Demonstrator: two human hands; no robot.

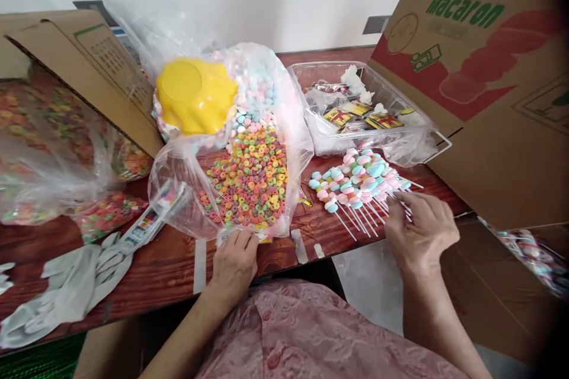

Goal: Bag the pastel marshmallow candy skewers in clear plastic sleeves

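This looks like a small sweets-packing workshop: loose candy (258,183) fills a bag (299,130) just beyond the left hand (235,263), marshmallow sticks (358,174) lie piled by the right hand (420,228), and a "Macaron" carton (448,112) stands beyond it.

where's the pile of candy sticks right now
In the head view, the pile of candy sticks lies right of centre on the reddish-brown table, in front of the clear plastic tray and next to the right hand.
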